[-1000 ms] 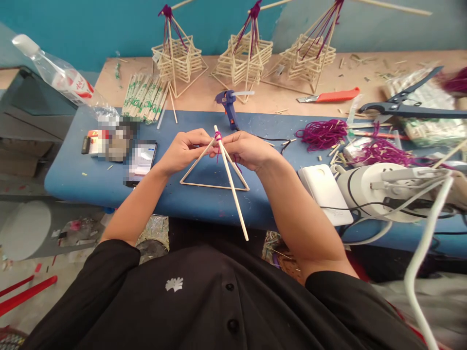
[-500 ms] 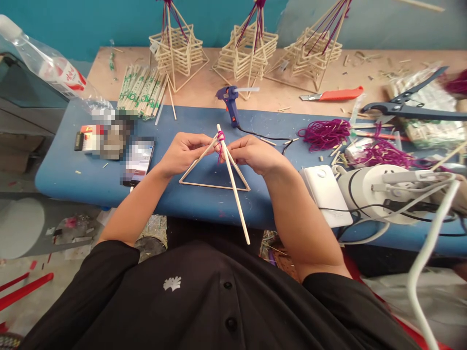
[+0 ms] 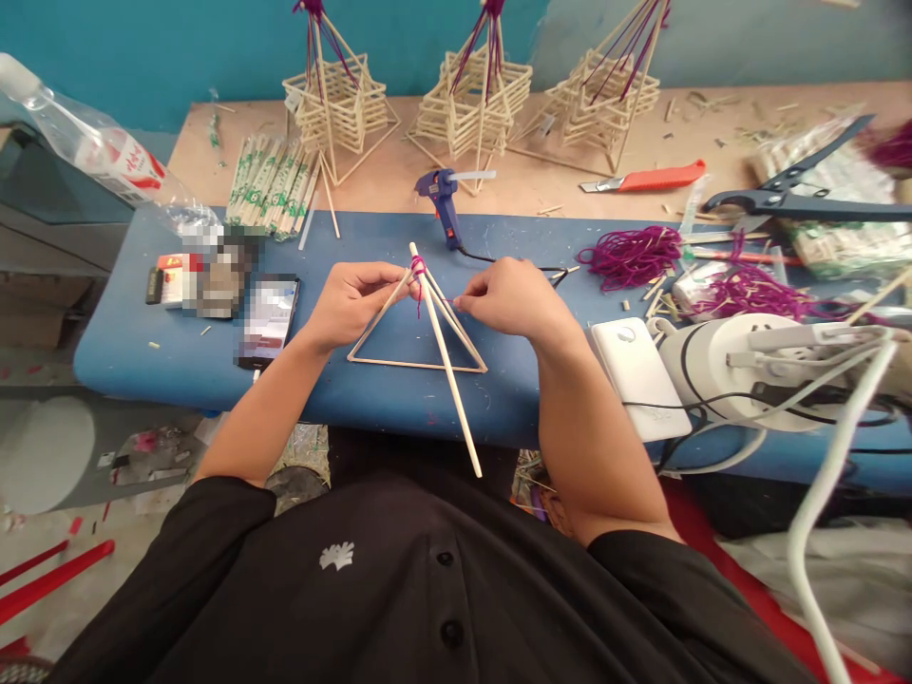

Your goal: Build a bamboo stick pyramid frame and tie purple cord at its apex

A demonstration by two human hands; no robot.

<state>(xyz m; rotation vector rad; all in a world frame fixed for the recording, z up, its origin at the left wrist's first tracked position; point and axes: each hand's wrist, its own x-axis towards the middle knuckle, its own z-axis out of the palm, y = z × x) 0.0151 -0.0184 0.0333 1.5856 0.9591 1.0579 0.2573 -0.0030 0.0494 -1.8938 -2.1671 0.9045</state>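
Observation:
A pyramid-like frame of thin wooden sticks (image 3: 450, 380) stands at the table's front, its sticks meeting at a top bound with magenta string (image 3: 418, 269). One long stick slants down toward my body. My left hand (image 3: 354, 302) pinches the frame just below that bound top, fingers closed around the joint. To the right of the joint, my right hand (image 3: 507, 299) is closed in a pinch on the string's end, which stretches as a thin line between the joint and my fingertips. A short tail of string hangs under the knot.
Behind are three stacked stick structures (image 3: 474, 104), a glue gun (image 3: 443, 204) and an orange utility knife (image 3: 645, 178). Wrapped chopsticks (image 3: 275, 185), a phone (image 3: 267, 318) and a plastic bottle (image 3: 106, 152) lie left. Magenta string bundles (image 3: 634, 256), a cutter (image 3: 798, 199) and a white power bank (image 3: 637, 378) lie right.
My right hand has moved right, away from the joint, drawing the string out. My left hand stays at the frame's top. The view has shifted slightly.

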